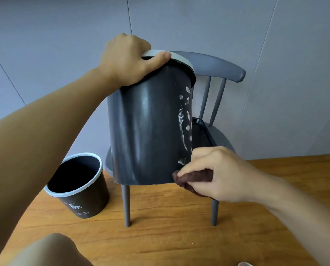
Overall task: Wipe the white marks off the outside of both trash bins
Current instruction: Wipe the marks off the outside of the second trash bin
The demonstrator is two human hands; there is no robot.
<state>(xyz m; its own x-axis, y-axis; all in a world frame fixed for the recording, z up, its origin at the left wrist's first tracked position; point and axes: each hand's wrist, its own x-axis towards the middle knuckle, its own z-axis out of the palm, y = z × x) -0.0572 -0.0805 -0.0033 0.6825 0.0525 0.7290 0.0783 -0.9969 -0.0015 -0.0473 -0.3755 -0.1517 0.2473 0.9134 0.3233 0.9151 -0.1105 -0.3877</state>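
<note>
Setting: we read this as a plain domestic or office-type room, staged simply; we cannot tell which. Evidence noted: a wood-grain floor [179, 217] under everything, below the fingers. A grey spindle-back chair [215, 73] stands on it, just beyond the fingers [196, 162] holding the cloth, with a dark tray [208, 135] on its seat. Behind the chair, a pale grey panelled wall [275, 45] with thin seams between panels. Two small household trash bins: one held tilted [146, 131], one standing on the floor [79, 187], well to the left of those fingers.
</note>
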